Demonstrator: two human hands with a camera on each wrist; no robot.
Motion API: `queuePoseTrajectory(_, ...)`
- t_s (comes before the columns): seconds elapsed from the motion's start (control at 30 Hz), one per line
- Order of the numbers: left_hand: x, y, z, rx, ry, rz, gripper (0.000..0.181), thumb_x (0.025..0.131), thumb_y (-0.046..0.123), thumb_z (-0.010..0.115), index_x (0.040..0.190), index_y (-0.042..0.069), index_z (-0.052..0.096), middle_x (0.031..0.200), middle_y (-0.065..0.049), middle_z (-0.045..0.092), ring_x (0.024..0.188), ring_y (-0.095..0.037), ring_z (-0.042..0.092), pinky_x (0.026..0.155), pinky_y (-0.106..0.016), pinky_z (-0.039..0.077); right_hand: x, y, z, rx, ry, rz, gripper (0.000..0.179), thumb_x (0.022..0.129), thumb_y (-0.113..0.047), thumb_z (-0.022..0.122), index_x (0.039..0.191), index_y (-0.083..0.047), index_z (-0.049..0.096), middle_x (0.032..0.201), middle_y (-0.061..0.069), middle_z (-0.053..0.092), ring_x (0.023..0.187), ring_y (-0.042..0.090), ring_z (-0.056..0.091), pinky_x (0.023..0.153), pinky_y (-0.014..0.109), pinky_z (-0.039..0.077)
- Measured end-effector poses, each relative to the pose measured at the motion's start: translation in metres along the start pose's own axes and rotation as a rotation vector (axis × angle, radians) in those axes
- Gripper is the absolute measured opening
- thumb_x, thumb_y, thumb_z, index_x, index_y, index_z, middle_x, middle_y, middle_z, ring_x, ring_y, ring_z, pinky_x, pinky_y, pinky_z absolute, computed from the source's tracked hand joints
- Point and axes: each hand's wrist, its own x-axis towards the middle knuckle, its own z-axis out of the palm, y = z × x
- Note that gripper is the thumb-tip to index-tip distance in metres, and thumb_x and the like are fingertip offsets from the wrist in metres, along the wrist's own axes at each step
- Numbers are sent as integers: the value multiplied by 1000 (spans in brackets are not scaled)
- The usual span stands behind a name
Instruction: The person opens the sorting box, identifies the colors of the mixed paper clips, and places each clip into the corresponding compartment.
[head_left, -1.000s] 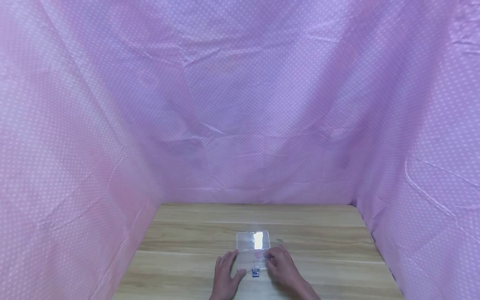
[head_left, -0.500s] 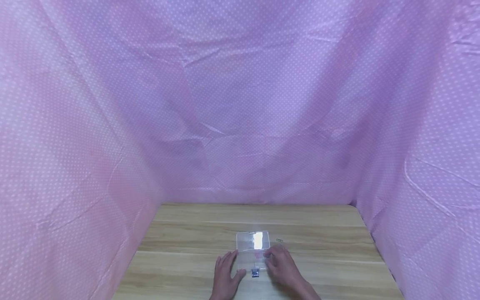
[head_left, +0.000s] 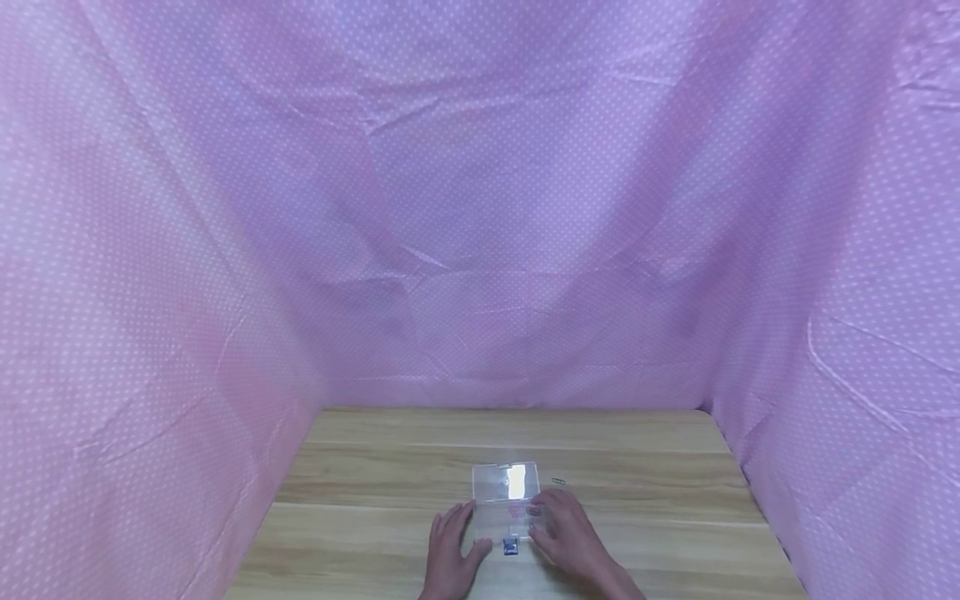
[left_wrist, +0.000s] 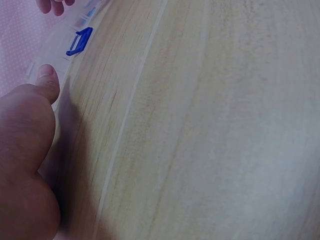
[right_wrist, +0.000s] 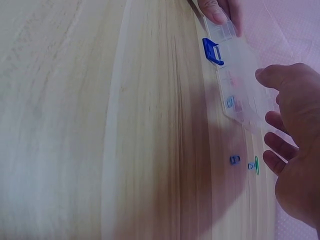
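A clear plastic compartment box (head_left: 491, 523) lies on the table, its lid (head_left: 489, 482) laid back and its blue latch (head_left: 511, 546) at the front. My left hand (head_left: 450, 552) holds the box's left end, thumb at the front corner and fingers along the side. Over the right end is my right hand (head_left: 570, 533), thumb and fingers apart with nothing pinched. Below its fingers a small dark oval piece (head_left: 533, 511) lies in a right compartment, beside pink pieces (head_left: 514, 512). In the right wrist view a small bluish piece (right_wrist: 230, 102) shows through the box wall.
Right of the box, a thin green loop (right_wrist: 257, 165), perhaps a paper clip, lies on the wooden table (head_left: 360, 483). Two small bluish pieces (right_wrist: 235, 160) lie near it. Pink dotted cloth (head_left: 480, 333) hangs around the table's back and sides.
The right hand's fingers have parted and shifted slightly right, and the oval piece in the right compartment now shows. The left hand and box have stayed still.
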Motion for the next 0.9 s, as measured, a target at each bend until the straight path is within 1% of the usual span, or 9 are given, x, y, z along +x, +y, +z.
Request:
queuePoseTrajectory(0.1,0,0,0,0,4,5,68,86,41,81,147,23,57,147,-5,62,145,-36,47,127,-56,19,-3,3,-2,-7,4,-9,43,86,-27,82,125,-18,69,127,-2,70,130,24,59,118,57,46)
queuePoseTrajectory(0.13,0,-1,1,4,12,18,68,86,40,82,146,22,57,146,-5,62,143,-36,48,127,-57,20,-4,4,-3,-10,4,-8,44,86,-28,82,126,-18,69,128,-1,70,131,25,58,118,58,46)
queuePoseTrajectory(0.27,0,-3,3,23,35,46,67,86,41,82,145,21,58,143,-3,64,141,-35,50,124,-56,21,-8,6,-6,-13,0,15,47,87,-32,82,130,-19,68,133,2,70,135,28,57,119,60,45)
queuePoseTrajectory(0.37,0,-3,3,18,28,32,68,86,42,81,146,23,57,144,-2,63,142,-34,49,125,-55,21,-10,8,-9,5,-11,51,50,87,-33,83,132,-19,67,137,4,68,137,30,55,120,61,44)
queuePoseTrajectory(0.47,0,-3,2,11,12,19,68,86,43,80,147,23,56,146,-3,62,143,-36,48,126,-60,22,-13,9,-11,13,-26,84,53,87,-35,82,135,-18,65,142,7,65,140,32,53,121,62,42)
queuePoseTrajectory(0.57,1,-4,2,-1,-10,-6,69,87,44,80,148,24,56,148,-3,61,144,-36,46,128,-62,23,-15,12,-13,5,-32,98,56,87,-35,81,137,-15,64,145,9,64,141,35,53,122,62,42)
queuePoseTrajectory(0.67,2,-4,2,-6,-21,-24,69,87,46,80,148,25,55,148,-2,60,145,-34,45,129,-62,23,-18,15,-15,-29,-30,97,59,87,-35,81,139,-14,63,146,9,63,141,33,54,121,59,43)
queuePoseTrajectory(0.8,2,-5,3,-5,-7,-17,68,86,46,81,146,25,57,145,-1,62,143,-34,46,126,-63,24,-21,21,-17,-66,-23,99,61,86,-36,82,140,-14,62,146,6,64,139,29,55,120,56,46)
queuePoseTrajectory(0.9,2,-6,4,2,5,-9,68,85,45,81,145,25,58,144,-1,63,142,-33,47,125,-62,25,-23,26,-20,-67,-15,106,62,85,-35,82,141,-15,62,145,6,64,137,28,56,119,56,47)
